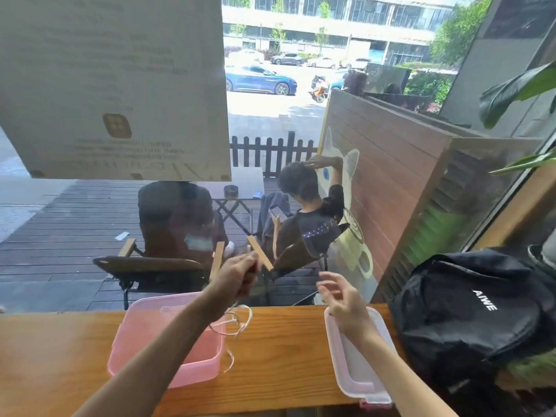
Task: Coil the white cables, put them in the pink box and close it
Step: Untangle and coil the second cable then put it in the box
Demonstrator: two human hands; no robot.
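Wooden counter at window; left hand pinches white cable, loops dangling beneath it over pink box rim; right hand loosely open, empty; risk: slack coil unwinding, spilling outside box.

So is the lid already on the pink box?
No, the pink box is open on the wooden counter, and its lid lies flat to the right, apart from it.
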